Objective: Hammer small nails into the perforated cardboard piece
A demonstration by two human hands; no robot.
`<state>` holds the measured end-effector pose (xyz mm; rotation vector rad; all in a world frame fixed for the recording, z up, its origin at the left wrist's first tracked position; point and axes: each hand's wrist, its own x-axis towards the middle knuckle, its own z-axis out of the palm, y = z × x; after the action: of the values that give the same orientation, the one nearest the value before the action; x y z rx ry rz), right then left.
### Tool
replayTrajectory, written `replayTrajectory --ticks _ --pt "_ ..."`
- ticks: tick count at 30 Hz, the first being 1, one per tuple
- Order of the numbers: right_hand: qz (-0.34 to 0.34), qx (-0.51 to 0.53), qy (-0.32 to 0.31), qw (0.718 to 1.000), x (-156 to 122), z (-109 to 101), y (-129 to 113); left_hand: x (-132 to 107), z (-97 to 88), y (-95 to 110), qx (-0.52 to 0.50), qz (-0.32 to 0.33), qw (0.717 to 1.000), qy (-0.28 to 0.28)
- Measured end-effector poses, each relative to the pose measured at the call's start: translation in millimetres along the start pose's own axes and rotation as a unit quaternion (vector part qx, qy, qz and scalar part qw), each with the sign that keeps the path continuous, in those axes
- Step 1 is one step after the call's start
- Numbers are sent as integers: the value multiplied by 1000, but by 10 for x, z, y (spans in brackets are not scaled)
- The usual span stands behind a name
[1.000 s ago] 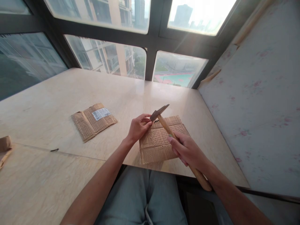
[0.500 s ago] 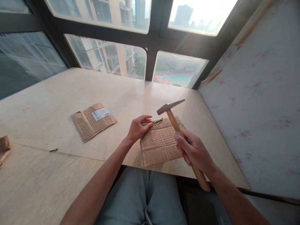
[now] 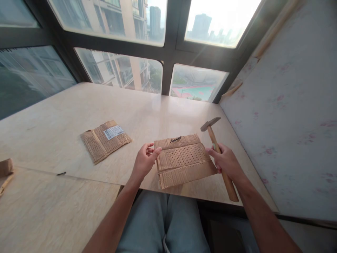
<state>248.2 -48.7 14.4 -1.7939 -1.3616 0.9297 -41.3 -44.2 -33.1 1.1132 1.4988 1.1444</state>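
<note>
A flattened piece of corrugated cardboard (image 3: 184, 167), punched with rows of small holes, lies in front of me near the edge of the surface. Several dark nails (image 3: 176, 139) stick out in a row along its far side. At the cardboard's left edge is my left hand (image 3: 146, 156), thumb over the edge and fingers curled beside it. My right hand (image 3: 225, 161) is closed around the wooden handle of a hammer (image 3: 212, 137), head up, beside the cardboard's right edge. My right thumb and fingertips are close to that edge; whether they touch it is unclear.
Another holed cardboard piece (image 3: 101, 144) with a white label lies to the left. A small dark item, perhaps nails (image 3: 61, 173), rests near the seam. A cardboard edge (image 3: 5, 172) shows far left. Windows (image 3: 118, 70) stand ahead; a papered wall (image 3: 284, 123) bounds the right.
My left hand has left the nails and come to the cardboard's left edge. My right hand, with the hammer, has moved right, from over the cardboard to its right edge.
</note>
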Motion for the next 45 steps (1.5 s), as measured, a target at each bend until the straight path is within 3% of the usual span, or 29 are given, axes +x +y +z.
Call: replayTrajectory --ticks 3,10,22,27,31,34,37,41,45 --pt "16 42 -15 999 -96 18 91 38 75 12 -62 -8 997 -40" --pt "26 62 -1 998 -193 -8 143 169 153 71 -66 -4 997 -36" --pt "25 66 -13 997 -250 -31 190 10 -21 69 -45 -48 997 -40" --pt "8 17 56 998 -433 -122 156 -191 -391 -108 35 8 998 56" --pt "-15 -11 105 994 -640 -162 75 -340 -627 -120 152 98 973 141" --pt "-35 2 92 995 -740 -134 -31 -279 -485 96 224 240 939 99" --pt "-63 23 65 996 -752 -86 -166 -55 -129 372 266 358 895 7" --pt "-104 36 12 994 -609 -14 -312 298 295 552 315 386 861 -103" --pt "-127 18 -73 989 -371 94 -365 523 441 521 331 372 855 -144"
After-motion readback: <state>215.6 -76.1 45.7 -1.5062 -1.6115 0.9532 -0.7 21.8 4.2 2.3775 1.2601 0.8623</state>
